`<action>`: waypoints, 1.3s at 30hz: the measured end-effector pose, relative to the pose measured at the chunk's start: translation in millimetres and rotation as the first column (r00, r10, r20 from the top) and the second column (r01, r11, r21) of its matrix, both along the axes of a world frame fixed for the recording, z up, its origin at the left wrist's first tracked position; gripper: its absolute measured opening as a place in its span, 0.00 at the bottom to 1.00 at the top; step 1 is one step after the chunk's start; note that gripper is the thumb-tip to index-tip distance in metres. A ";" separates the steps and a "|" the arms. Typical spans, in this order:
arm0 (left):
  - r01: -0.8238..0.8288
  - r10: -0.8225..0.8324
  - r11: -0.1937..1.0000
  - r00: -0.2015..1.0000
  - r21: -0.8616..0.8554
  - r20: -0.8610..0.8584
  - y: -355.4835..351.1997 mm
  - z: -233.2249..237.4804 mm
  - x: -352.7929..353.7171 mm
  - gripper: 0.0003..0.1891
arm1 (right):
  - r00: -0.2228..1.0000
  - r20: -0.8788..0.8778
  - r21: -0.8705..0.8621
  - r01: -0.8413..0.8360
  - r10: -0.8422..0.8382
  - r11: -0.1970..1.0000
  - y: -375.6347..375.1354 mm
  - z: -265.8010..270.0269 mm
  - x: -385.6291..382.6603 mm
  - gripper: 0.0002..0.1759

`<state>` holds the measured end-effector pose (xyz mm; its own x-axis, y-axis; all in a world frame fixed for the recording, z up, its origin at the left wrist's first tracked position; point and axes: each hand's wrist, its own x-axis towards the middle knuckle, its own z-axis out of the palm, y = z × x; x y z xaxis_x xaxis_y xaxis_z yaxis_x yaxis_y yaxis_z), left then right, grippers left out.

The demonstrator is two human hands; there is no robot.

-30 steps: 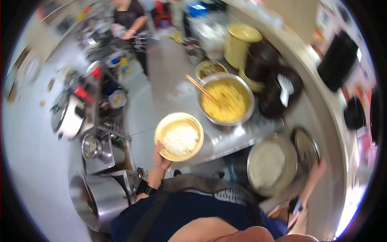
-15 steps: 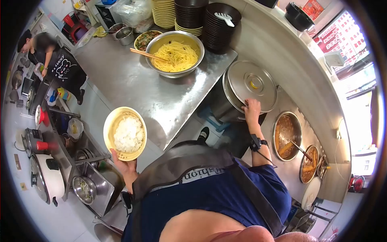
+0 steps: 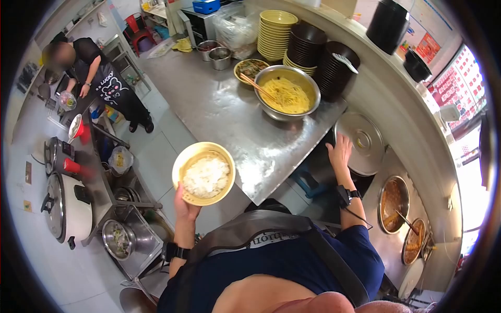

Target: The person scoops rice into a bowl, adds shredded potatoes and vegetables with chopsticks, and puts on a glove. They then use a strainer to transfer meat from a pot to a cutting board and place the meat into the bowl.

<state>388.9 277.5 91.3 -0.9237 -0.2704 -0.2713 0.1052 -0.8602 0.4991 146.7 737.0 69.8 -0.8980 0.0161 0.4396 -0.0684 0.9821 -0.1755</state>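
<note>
My left hand (image 3: 186, 204) grips a pale yellow bowl (image 3: 228, 163) from its near side, with the thumb at the rim. White rice (image 3: 206, 176) fills the bottom of this bowl, which is tilted towards me and held out beyond the corner of the steel table. To the right, my right hand (image 3: 342, 152) is stretched out with spread fingers, holding nothing. Its fingertips overlap the left edge of a round metal lid (image 3: 369, 151) on a large pot beside the table.
On the steel table (image 3: 209, 112) stand a metal bowl of yellow shreds (image 3: 287, 91) with chopsticks, a vegetable dish (image 3: 250, 70) and stacked bowls (image 3: 274, 34). Stew pans (image 3: 394, 201) line the right counter. Another person (image 3: 99, 78) works at the far left, near a white cooker (image 3: 70, 206).
My right hand has let go of the lid's edge and opened; the lid now lies more squarely over its pot. The view has turned left, and the rice bowl stays in my left hand.
</note>
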 end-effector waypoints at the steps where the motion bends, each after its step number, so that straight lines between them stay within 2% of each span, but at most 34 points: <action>1: 0.060 -0.060 0.998 0.998 -0.007 -0.002 -5.1 -2.8 -11.5 0.29 | 0.994 -0.056 -0.087 -0.101 0.096 0.991 -32.5 22.0 -7.4 0.38; 2: 0.048 -0.047 0.999 0.999 -0.020 0.003 -10.1 -9.2 -24.8 0.29 | 0.956 -0.157 -0.125 -0.267 0.246 0.956 -64.5 43.5 -17.6 0.35; 3: 0.107 -0.106 0.994 0.994 -0.023 0.010 -16.1 -19.7 -39.6 0.29 | 0.928 -0.170 -0.179 -0.359 0.331 0.916 -93.8 54.0 -32.6 0.33; 5: 0.220 -0.218 0.974 0.975 -0.049 0.049 -28.8 -36.0 -69.6 0.29 | 0.912 -0.121 -0.227 -0.411 0.393 0.883 -156.2 75.5 -58.8 0.31; 7: 0.276 -0.271 0.961 0.957 -0.035 0.103 -30.8 -32.5 -100.5 0.29 | 0.902 -0.116 -0.191 -0.431 0.416 0.882 -207.0 64.8 -102.9 0.34; 10: 0.328 -0.323 0.944 0.935 -0.013 0.149 -41.0 -45.8 -144.1 0.29 | 0.910 -0.084 -0.248 -0.413 0.406 0.876 -265.8 46.1 -150.3 0.38; 12: 0.352 -0.346 0.936 0.926 -0.018 0.153 -54.8 -66.0 -173.7 0.29 | 0.867 -0.052 -0.209 -0.494 0.495 0.844 -287.6 32.4 -168.9 0.27; 13: 0.375 -0.370 0.927 0.918 -0.008 0.144 -61.1 -77.8 -182.0 0.30 | 0.865 -0.013 -0.227 -0.491 0.502 0.841 -292.1 24.2 -180.1 0.27; 15: 0.430 -0.413 0.902 0.888 -0.042 0.203 -77.7 -93.2 -203.3 0.30 | 0.891 0.047 -0.145 -0.442 0.452 0.885 -282.8 9.4 -199.2 0.14; 17: 0.453 -0.424 0.890 0.861 -0.045 0.280 -85.3 -83.9 -221.4 0.31 | 0.902 -0.087 -0.181 -0.432 0.423 0.884 -259.1 5.4 -212.0 0.10; 18: 0.477 -0.433 0.877 0.840 -0.062 0.327 -87.6 -80.9 -233.1 0.31 | 0.928 -0.072 -0.205 -0.372 0.365 0.905 -243.5 12.0 -215.1 0.09; 19: 0.481 -0.440 0.875 0.837 -0.055 0.326 -92.0 -85.0 -243.3 0.31 | 0.951 -0.057 -0.227 -0.309 0.304 0.924 -227.2 20.3 -212.8 0.08; 21: 0.512 -0.493 0.859 0.815 0.021 0.303 -103.1 -94.7 -260.5 0.32 | 0.948 0.284 -0.483 0.013 0.143 0.876 -200.7 34.1 -207.1 0.09; 22: 0.531 -0.513 0.847 0.801 0.029 0.309 -106.3 -93.3 -268.2 0.32 | 0.948 0.294 -0.479 0.038 0.120 0.877 -186.0 25.5 -205.4 0.09; 24: 0.545 -0.545 0.834 0.785 0.090 0.293 -113.9 -91.0 -284.4 0.30 | 0.948 0.256 -0.645 0.021 0.190 0.764 -163.1 7.5 -198.8 0.10; 25: 0.571 -0.572 0.815 0.764 0.099 0.297 -119.1 -95.7 -292.1 0.30 | 0.951 0.265 -0.641 0.052 0.157 0.766 -162.0 4.9 -192.0 0.10; 27: 0.614 -0.629 0.778 0.762 0.133 0.154 -130.9 -106.5 -305.5 0.29 | 0.975 0.170 -0.728 0.028 0.140 0.685 -165.9 5.2 -179.2 0.10; 28: 0.647 -0.662 0.749 0.734 0.140 0.149 -139.3 -111.6 -310.8 0.29 | 0.990 0.071 -0.680 -0.041 0.121 0.732 -175.1 9.2 -174.2 0.11; 29: 0.697 -0.699 0.713 0.698 0.074 0.159 -148.8 -115.9 -313.8 0.29 | 0.995 0.073 -0.672 -0.004 0.072 0.741 -186.8 10.1 -170.6 0.11; 30: 0.786 -0.780 0.617 0.608 0.023 0.147 -156.9 -122.0 -340.2 0.30 | 0.995 0.082 -0.673 0.097 -0.056 0.734 -195.9 16.6 -162.0 0.12; 31: 0.824 -0.820 0.566 0.558 0.036 0.128 -163.2 -121.5 -349.0 0.30 | 0.988 0.088 -0.684 0.154 -0.129 0.713 -205.9 21.9 -158.2 0.13; 32: 0.818 -0.817 0.567 0.543 0.094 0.196 -169.8 -115.9 -359.1 0.29 | 0.963 0.123 -0.648 0.261 -0.240 0.716 -217.0 41.5 -151.7 0.14; 33: 0.805 -0.808 0.574 0.526 0.152 0.267 -175.1 -110.7 -370.3 0.29 | 0.949 0.117 -0.628 0.300 -0.293 0.718 -219.8 50.3 -146.6 0.14; 35: 0.816 -0.841 0.532 0.478 0.226 0.255 -185.2 -99.9 -389.6 0.29 | 0.937 0.114 -0.874 0.253 -0.331 0.414 -224.3 65.1 -137.3 0.14; 36: 0.800 -0.843 0.532 0.470 0.276 0.262 -190.5 -93.9 -398.8 0.29 | 0.928 0.092 -0.899 0.234 -0.361 0.371 -225.8 74.5 -130.8 0.13; 37: 0.813 -0.860 0.505 0.445 0.289 0.250 -194.9 -86.9 -408.8 0.29 | 0.917 0.092 -0.891 0.250 -0.388 0.380 -226.6 83.9 -125.3 0.13; 39: 0.890 -0.880 0.425 0.365 0.163 0.304 -205.1 -76.3 -430.8 0.29 | 0.851 0.204 -0.858 0.393 -0.484 0.330 -228.2 97.1 -112.4 0.13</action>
